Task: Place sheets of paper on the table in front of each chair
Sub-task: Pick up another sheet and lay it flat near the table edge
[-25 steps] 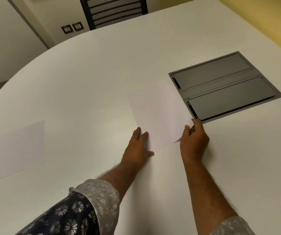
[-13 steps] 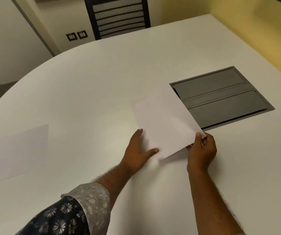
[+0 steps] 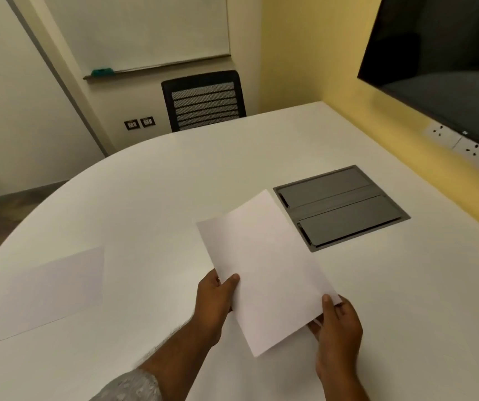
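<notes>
Both hands, left hand [image 3: 215, 299] and right hand [image 3: 338, 325], pinch one paper sheet [image 3: 264, 270] above the table [image 3: 151, 204]. Placed sheet [image 3: 50, 287] lies near the left edge. Next, probably: carry to the far-edge chair [image 3: 203, 101].

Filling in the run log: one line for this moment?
left hand: gripping held sheet | right hand: gripping it too | placed sheet: flat on table | chair: unserved

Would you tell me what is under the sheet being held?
Under the held sheet, fingers of the right hand and white table show; whatever lies directly beneath is covered.
</notes>
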`<state>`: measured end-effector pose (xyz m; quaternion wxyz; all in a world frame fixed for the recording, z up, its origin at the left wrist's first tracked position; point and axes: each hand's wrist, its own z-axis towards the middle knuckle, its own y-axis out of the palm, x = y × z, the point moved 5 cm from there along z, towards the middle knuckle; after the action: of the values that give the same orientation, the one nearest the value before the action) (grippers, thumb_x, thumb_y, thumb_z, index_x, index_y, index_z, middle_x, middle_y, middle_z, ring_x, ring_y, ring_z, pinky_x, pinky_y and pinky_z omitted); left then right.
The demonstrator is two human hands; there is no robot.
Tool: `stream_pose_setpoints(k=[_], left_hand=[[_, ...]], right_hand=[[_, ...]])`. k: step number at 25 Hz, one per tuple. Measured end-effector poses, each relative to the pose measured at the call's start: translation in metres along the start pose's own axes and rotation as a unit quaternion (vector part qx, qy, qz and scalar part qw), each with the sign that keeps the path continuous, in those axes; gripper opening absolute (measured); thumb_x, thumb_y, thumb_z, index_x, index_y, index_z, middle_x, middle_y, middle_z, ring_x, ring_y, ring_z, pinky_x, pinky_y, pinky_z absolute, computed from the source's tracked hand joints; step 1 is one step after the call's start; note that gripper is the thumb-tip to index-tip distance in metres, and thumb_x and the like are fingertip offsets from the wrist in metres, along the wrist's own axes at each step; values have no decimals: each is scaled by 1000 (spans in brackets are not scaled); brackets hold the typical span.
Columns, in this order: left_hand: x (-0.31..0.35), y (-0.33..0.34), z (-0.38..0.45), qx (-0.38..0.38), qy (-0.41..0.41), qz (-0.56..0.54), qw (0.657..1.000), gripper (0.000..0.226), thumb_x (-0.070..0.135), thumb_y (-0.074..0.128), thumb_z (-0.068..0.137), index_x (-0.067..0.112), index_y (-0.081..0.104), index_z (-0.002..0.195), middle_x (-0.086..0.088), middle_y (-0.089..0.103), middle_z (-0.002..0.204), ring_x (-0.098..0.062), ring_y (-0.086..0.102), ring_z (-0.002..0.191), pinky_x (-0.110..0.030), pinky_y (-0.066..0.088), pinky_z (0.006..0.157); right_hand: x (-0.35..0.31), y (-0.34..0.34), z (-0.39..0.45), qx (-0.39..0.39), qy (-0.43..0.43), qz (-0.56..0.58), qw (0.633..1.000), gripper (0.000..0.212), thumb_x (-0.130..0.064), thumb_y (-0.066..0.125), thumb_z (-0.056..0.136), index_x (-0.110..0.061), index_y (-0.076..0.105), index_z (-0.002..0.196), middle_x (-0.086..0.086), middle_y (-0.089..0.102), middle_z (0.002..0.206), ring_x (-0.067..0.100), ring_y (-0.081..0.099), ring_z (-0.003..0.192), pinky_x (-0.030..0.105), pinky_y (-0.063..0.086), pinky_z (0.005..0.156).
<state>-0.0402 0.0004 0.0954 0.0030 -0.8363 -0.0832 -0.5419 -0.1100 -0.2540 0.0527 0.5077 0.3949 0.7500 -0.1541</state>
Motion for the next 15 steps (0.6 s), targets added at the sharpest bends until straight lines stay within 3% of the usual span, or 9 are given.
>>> stream_pose_setpoints(k=[3, 6, 10, 15], left_hand=[[-2, -8, -33, 4, 19, 7, 1000, 21, 17, 68, 97, 23, 72, 118, 4, 81, 107, -20, 78, 95, -35, 63, 70], [-10, -15, -66, 8, 25, 15, 1000, 20, 19, 69, 97, 23, 72, 116, 2, 80, 108, -24, 78, 97, -39, 63, 72], [-21, -17, -121, -40, 25, 25, 999, 21, 19, 69, 97, 19, 72, 117, 1, 80, 107, -26, 76, 98, -34, 61, 66], [-46, -17, -178, -134, 9, 33, 990, 27, 17, 68, 97, 19, 69, 123, 2, 79, 113, -22, 77, 99, -35, 63, 68]], right_hand=[[-7, -20, -45, -32, 9, 28, 999, 12, -16, 70, 100, -23, 73, 109, 1, 82, 102, 21, 80, 87, 31, 63, 62], [-7, -38, -94, -73, 36, 43, 996, 28, -5, 74, 95, -18, 68, 119, 6, 82, 109, 25, 80, 92, 35, 64, 66], [-4, -72, -169, -103, 32, 31, 994, 52, 4, 75, 89, -28, 63, 129, -3, 80, 116, 21, 78, 105, 38, 64, 73], [11, -133, -231, -30, -3, -20, 999, 58, 5, 72, 86, -34, 60, 127, -10, 78, 116, 8, 76, 99, 33, 65, 70]])
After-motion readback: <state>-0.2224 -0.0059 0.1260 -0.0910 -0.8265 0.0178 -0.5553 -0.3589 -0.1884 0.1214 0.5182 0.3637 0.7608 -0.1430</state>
